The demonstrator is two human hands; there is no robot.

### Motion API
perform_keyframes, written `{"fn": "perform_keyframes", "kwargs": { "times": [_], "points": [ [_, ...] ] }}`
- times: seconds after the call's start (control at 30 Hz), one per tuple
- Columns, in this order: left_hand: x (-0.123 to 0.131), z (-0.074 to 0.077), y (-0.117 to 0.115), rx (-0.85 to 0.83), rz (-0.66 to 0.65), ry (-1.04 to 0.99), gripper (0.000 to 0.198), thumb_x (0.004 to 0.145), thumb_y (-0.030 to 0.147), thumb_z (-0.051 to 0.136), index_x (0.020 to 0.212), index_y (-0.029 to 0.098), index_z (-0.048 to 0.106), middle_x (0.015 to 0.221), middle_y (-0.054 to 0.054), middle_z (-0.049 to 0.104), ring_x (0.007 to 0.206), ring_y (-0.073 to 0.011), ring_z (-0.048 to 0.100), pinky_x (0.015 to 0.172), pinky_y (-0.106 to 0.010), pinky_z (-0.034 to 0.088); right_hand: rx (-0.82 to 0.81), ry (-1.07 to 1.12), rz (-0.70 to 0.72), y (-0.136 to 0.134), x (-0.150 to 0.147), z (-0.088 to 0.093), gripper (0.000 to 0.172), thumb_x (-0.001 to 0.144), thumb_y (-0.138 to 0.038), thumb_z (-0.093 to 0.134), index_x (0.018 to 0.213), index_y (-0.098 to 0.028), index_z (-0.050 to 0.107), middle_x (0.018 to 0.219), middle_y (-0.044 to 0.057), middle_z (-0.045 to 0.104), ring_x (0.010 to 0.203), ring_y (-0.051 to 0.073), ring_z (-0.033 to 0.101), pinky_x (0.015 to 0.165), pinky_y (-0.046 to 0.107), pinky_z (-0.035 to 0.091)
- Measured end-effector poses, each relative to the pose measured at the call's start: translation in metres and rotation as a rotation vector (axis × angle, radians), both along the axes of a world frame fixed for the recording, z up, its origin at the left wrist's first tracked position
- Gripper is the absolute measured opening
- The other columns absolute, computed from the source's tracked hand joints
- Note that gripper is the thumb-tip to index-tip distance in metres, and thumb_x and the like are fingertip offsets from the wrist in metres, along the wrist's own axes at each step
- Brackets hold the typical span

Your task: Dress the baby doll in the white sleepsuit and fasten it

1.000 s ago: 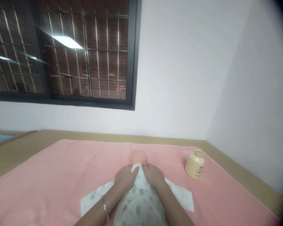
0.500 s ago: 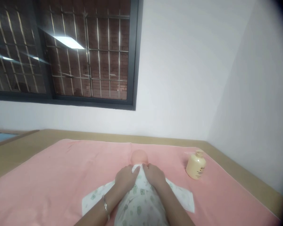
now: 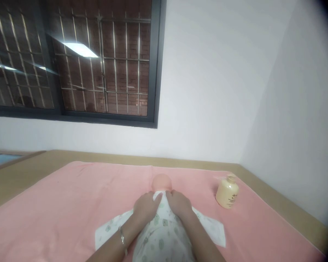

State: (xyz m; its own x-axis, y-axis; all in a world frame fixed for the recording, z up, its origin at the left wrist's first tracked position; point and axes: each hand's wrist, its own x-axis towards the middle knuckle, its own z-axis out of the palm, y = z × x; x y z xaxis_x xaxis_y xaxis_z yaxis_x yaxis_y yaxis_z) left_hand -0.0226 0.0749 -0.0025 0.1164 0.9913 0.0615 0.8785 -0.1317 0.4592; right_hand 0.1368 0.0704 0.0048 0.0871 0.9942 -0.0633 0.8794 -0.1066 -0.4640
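A baby doll lies on a pink cloth (image 3: 71, 203), its bare head (image 3: 161, 182) pointing away from me. Its body is wrapped in a white garment with small green prints (image 3: 158, 236), whose flaps spread to both sides. My left hand (image 3: 145, 207) and my right hand (image 3: 179, 204) rest side by side at the doll's neck, fingers curled onto the garment's top edge just below the head. A thin bracelet circles my left wrist (image 3: 122, 240).
A pale yellow pump bottle (image 3: 227, 191) stands on the cloth to the right of the doll. The cloth covers a wooden-edged table (image 3: 276, 203) set in a room corner. A barred window (image 3: 98, 62) is on the far wall.
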Motion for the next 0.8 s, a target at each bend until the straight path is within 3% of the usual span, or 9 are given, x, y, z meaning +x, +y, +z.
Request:
{"fn": "perform_keyframes", "kwargs": {
  "times": [0.23, 0.4, 0.5, 0.7, 0.8],
  "points": [
    [-0.002, 0.002, 0.000, -0.019, -0.005, -0.012, 0.064, 0.089, 0.064, 0.020, 0.094, 0.019, 0.064, 0.099, -0.012, 0.069, 0.091, -0.0271, 0.063, 0.073, -0.034, 0.044, 0.046, -0.266, 0.046, -0.020, -0.010, 0.016, 0.046, 0.095, -0.030, 0.025, 0.107, -0.012, 0.065, 0.104, 0.019, 0.067, 0.096, 0.033, 0.062, 0.080, 0.045, 0.044],
    [-0.002, 0.006, -0.005, 0.011, -0.022, 0.023, 0.061, 0.092, 0.059, 0.020, 0.094, 0.017, 0.064, 0.097, -0.012, 0.069, 0.090, -0.0260, 0.063, 0.075, -0.035, 0.044, 0.103, -0.351, 0.105, -0.040, -0.019, 0.028, 0.043, 0.094, -0.028, 0.029, 0.104, -0.009, 0.066, 0.099, 0.020, 0.067, 0.091, 0.033, 0.063, 0.078, 0.043, 0.045],
    [0.002, 0.012, -0.017, 0.077, -0.049, 0.118, 0.057, 0.094, 0.052, 0.022, 0.099, 0.014, 0.064, 0.098, -0.015, 0.068, 0.093, -0.0267, 0.062, 0.079, -0.036, 0.044, 0.072, -0.295, 0.091, -0.038, -0.015, 0.028, 0.047, 0.094, -0.032, 0.026, 0.103, -0.009, 0.066, 0.101, 0.020, 0.068, 0.094, 0.033, 0.063, 0.080, 0.044, 0.045],
    [0.015, 0.021, -0.054, 0.180, -0.075, 0.362, 0.047, 0.095, 0.029, 0.026, 0.114, 0.006, 0.062, 0.110, -0.020, 0.064, 0.105, -0.0322, 0.057, 0.093, -0.044, 0.039, -0.085, 0.035, 0.059, -0.015, 0.009, 0.021, 0.058, 0.096, -0.042, 0.021, 0.111, -0.009, 0.065, 0.117, 0.020, 0.064, 0.107, 0.029, 0.061, 0.089, 0.039, 0.043],
    [0.014, 0.023, -0.058, 0.193, -0.085, 0.375, 0.047, 0.095, 0.026, 0.025, 0.117, 0.005, 0.061, 0.112, -0.020, 0.063, 0.106, -0.0327, 0.056, 0.094, -0.045, 0.039, -0.104, 0.031, 0.066, -0.018, 0.011, 0.026, 0.059, 0.096, -0.043, 0.021, 0.113, -0.007, 0.065, 0.120, 0.021, 0.062, 0.108, 0.028, 0.060, 0.089, 0.037, 0.043]
  ]
}}
